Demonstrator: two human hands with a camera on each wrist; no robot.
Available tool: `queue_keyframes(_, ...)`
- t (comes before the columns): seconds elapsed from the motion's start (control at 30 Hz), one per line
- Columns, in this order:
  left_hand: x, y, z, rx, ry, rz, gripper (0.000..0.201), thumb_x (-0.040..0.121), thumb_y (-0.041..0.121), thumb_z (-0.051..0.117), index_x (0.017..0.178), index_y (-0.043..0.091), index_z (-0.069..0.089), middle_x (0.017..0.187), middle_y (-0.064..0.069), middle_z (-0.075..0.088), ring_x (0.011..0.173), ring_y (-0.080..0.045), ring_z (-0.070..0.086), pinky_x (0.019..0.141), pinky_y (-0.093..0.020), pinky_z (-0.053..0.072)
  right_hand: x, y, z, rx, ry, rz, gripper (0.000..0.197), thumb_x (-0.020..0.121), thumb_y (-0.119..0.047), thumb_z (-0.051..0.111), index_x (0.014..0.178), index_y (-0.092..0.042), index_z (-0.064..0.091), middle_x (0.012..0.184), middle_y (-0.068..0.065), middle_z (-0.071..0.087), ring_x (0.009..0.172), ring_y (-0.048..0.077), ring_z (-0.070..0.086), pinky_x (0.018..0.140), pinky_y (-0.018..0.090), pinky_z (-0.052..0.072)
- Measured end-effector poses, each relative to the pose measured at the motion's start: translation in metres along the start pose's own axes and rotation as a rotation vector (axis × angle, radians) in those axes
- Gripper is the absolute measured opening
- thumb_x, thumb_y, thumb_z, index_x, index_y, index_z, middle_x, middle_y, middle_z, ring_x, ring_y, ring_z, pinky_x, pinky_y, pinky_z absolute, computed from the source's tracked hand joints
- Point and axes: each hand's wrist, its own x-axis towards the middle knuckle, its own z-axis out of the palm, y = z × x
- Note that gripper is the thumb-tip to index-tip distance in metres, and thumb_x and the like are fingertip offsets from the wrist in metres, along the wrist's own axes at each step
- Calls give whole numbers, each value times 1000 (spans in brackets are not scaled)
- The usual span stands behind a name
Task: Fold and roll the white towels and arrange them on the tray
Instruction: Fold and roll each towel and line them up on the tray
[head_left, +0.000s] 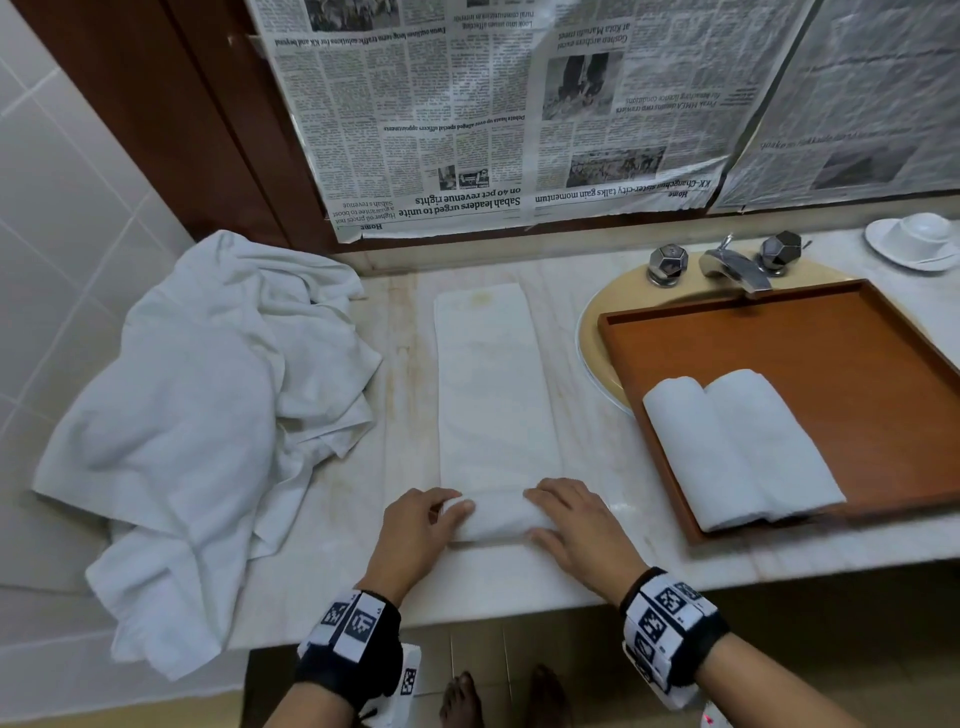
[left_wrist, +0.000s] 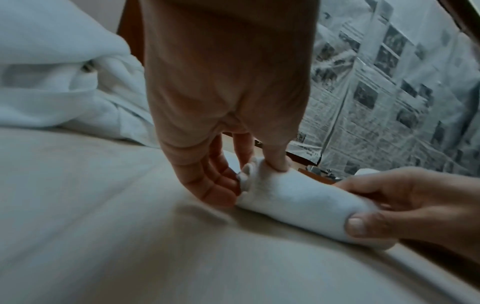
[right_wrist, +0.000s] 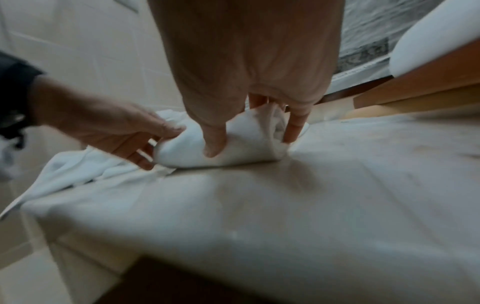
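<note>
both hands (head_left: 423, 522) (head_left: 574, 525) grip the towel (head_left: 493, 395) roll's ends, fingertips hidden behind it.

I'm seeing the folded white towel (head_left: 493, 384) lying as a long strip on the counter, its near end curling into a small roll (head_left: 496, 519). Right of it, the wooden tray (head_left: 857, 364) is holding two rolled towels (head_left: 743, 447) side by side, touching, near-left corner.
</note>
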Motion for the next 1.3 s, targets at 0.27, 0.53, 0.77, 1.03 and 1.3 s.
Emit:
queue_keyframes(0.27,-18,5,14,112,34,131,59,85,54,70,137,38,50,128,11,39,113,-6,47,85,-14,42,39,1,-27,199,-314,231,43,95,-40,61,131,-17,57,128,2,55,120,20,46,100,28,34)
queue_keyframes(0.53,-5,2,-7,72,-144,75,42,81,45,75,121,36,66,106,13,56,97,-5,55,79,-11,37,13,-1,-27,179,-140,162,44,100,-46,43,134,-19,54,129,0,53,117,19,50,99,30,40)
queue_keyframes(0.77,-4,5,-7,23,-177,-21,45,83,55,72,120,30,66,98,8,62,93,-7,58,77,-16,43,7,-4,-13,-62,-117,6,59,90,-58,42,134,-20,53,127,-2,57,115,20,53,93,33,45)
queue_keyframes(1.03,-10,13,6,72,3,74,47,97,54,50,141,36,46,129,10,44,113,-9,51,92,-26,43,56,3,-40,209,-496,230,51,89,-56,63,124,-19,63,117,3,48,118,23,38,102,37,33)
queue_keyframes(1.3,-1,5,9,7,-14,-9,29,104,36,45,120,25,67,104,3,61,103,-13,55,84,-21,33,31,-2,-32,49,-146,155,43,98,-49,45,129,-22,55,122,-1,55,109,22,54,91,37,45)
